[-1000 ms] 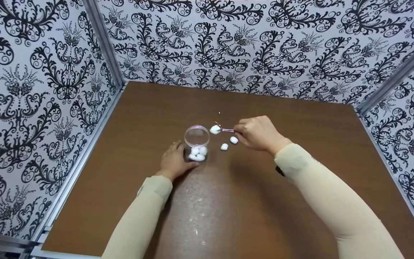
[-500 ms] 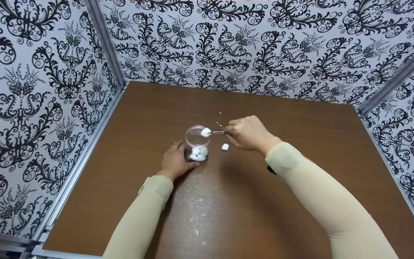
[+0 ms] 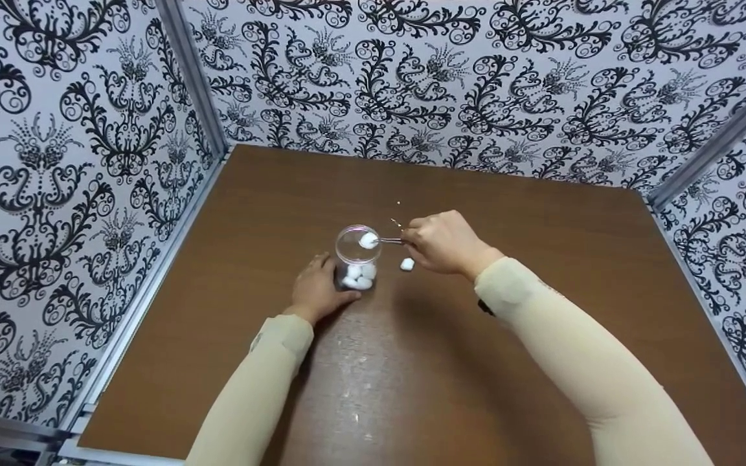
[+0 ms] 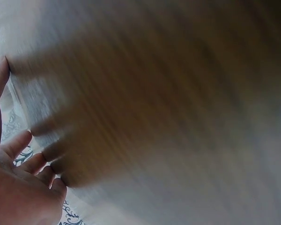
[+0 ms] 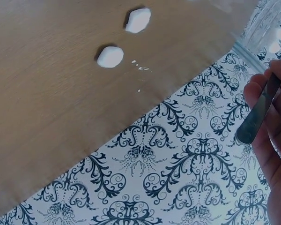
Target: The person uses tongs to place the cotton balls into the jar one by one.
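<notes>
In the head view a clear jar holds several cotton balls. My left hand holds its left side, thumb in front and fingers behind; in the left wrist view the fingertips come down by the tabletop. My right hand pinches metal tweezers, whose tips grip a cotton ball at the jar's round mouth. Whether that ball is inside the rim I cannot tell. Two loose cotton balls lie on the table in the right wrist view; the right hand hides one from the head camera.
Small white specks lie on the brown table beyond the right hand. Patterned walls close in the back and sides, with metal posts at the corners.
My right hand has moved left, bringing the tweezers and their cotton ball from beside the jar to its mouth, and now covers one loose ball. The left hand stays put.
</notes>
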Tool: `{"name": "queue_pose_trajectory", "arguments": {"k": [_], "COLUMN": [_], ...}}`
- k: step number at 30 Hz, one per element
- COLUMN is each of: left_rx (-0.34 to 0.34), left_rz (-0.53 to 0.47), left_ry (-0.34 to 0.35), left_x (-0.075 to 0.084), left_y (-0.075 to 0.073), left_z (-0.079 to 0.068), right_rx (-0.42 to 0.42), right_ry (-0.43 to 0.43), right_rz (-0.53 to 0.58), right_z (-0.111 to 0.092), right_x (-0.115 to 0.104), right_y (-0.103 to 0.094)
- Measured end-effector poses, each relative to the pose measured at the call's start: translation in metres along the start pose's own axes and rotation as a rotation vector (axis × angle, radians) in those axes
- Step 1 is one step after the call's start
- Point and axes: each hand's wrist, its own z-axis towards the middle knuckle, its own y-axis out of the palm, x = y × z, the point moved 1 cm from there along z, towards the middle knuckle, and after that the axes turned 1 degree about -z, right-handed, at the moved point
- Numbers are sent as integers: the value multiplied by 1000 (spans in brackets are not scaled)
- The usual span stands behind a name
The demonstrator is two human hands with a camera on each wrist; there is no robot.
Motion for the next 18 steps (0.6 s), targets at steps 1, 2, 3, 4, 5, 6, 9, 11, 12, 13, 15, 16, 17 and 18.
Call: {"name": "queue_pose_trajectory", "arguments": {"k": [1,2,3,4,5,6,9,11,12,13,15,16,17,18], "left_rx": [0,1,0,0,2,2,0,-2,-1,-1,-1,-2,-3,-4], "left_rz": [-1,-1,-1,-1,0,0,3,4,5,7,10,11,13,12], "left_ry": [-1,0,1,2,3,4,2,-1,-2,0,5,7,10,12], "left_x": [0,0,0,-1,-1,-1,-1,-1,-1,-1,-1,-1,-1,-1], "left_y": [0,1,1,1,1,1,1,1,1,1,0,0,0,0], "left_z": [0,0,0,0,0,0,0,0,0,0,0,0,0,0], "right_rx": [-3,-7,-9,-9,-9,-6,0,-3,-5,-11,-20,-24,-25,-26], "right_ry": [1,2,2,0,-1,-3,-8,-8,-8,-6,-3,0,4,8], "right_rz": [2,4,5,6,6,7,6,6,5,4,2,0,-1,-1], "right_z": [0,-1,-1,-1,-1,-1,-1,-1,-1,-1,-2,-3,-4,-5], "right_x": [0,1,1,1,1,1,1,1,2,2,3,4,6,7], "right_y": [0,0,0,0,1,1,1,1,1,0,-1,-2,-3,-5]}}
